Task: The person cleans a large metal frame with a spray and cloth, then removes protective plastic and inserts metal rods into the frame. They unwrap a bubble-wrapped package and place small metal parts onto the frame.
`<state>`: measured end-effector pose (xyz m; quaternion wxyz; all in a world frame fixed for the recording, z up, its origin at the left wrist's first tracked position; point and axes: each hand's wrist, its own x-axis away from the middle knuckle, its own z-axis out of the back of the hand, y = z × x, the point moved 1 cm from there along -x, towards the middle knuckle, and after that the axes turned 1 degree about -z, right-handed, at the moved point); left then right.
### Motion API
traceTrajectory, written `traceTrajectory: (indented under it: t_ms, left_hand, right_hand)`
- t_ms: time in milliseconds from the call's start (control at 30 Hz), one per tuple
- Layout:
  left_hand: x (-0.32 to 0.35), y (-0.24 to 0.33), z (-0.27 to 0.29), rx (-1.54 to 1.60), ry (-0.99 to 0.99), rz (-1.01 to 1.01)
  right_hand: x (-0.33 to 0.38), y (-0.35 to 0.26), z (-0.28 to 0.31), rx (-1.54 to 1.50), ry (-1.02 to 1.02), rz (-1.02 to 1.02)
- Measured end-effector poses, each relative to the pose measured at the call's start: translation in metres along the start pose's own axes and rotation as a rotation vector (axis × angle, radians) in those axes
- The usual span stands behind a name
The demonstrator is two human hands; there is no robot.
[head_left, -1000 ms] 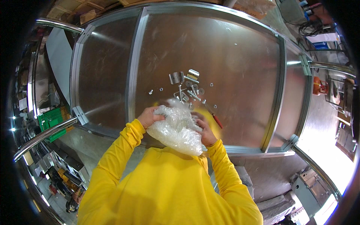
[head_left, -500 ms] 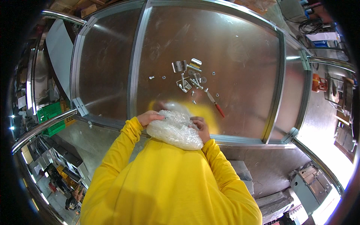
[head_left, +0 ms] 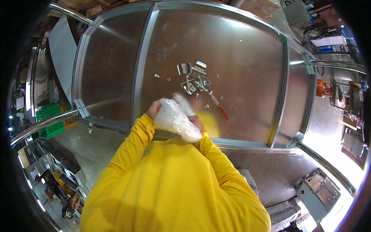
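A bundle of clear bubble wrap (head_left: 176, 120) is held up close to my chest, over the near edge of the metal surface. My left hand (head_left: 154, 110) grips its upper left end. On the other side my right hand (head_left: 196, 122) grips it too, its fingers partly behind the plastic. What the bundle contains, if anything, I cannot make out. Beyond it lie two curved metal brackets (head_left: 184, 69), long bolts (head_left: 200, 86), washers (head_left: 208, 82), and several small nuts and screws (head_left: 156, 75). A knife (head_left: 219, 105) with a red handle rests right of them.
Raised metal rails (head_left: 140, 73) divide the brown metal surface (head_left: 247, 89). Round steel tubes (head_left: 324, 168) stick out from its corners. A green crate (head_left: 50, 120) stands at the left on the floor, an orange gas cylinder (head_left: 324, 89) at the right.
The bubble wrap has tilted and moved slightly away from my body, its left end now raised. My left hand has shifted forward and my right hand slightly left.
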<state>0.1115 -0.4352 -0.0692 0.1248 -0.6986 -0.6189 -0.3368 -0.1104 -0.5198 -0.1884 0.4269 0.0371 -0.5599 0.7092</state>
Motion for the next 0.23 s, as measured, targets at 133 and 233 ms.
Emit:
traceTrajectory:
  t_ms: [133,233]
  left_hand:
    - [-0.007,0.002,0.017,0.099,0.171,-0.073]
    - [-0.020,-0.002,0.025,0.213,0.112,-0.148]
  right_hand:
    - [0.000,-0.001,-0.002,0.004,-0.003,0.126]
    - [-0.002,0.005,-0.003,0.065,-0.024,0.170]
